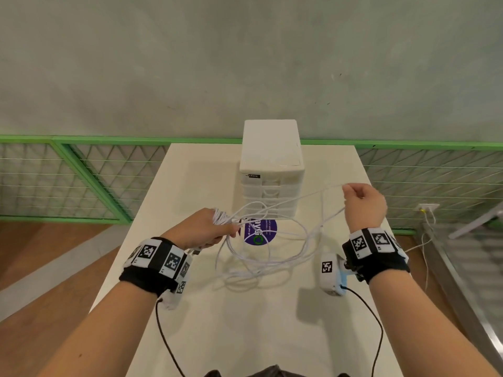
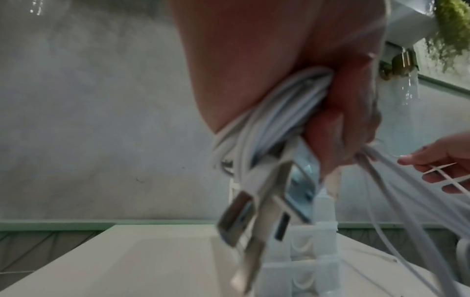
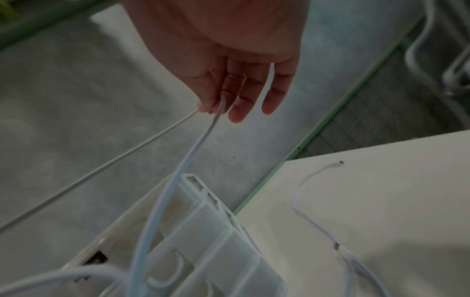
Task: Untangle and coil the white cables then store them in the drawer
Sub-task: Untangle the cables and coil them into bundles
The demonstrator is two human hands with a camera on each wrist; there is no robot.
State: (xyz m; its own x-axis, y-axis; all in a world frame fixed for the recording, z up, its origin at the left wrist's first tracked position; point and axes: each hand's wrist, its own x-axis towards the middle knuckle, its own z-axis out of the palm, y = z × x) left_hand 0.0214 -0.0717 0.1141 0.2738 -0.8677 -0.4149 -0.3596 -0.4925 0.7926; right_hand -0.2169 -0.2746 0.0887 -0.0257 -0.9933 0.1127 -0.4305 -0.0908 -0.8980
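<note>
White cables strung left-right between our hands | left hand grips coiled bundle | right hand fingers pinch one strand | drawer unit label partly reads "box"

Black wristbands bearing checkered tags, trailing black cables.

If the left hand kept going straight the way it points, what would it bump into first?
Most likely the white plastic drawer unit. The left hand, gripping a bundle of white cables, points forward and rightward toward its lower drawers. Thin loose cable loops hang between them, and depth is hard to judge.
</note>
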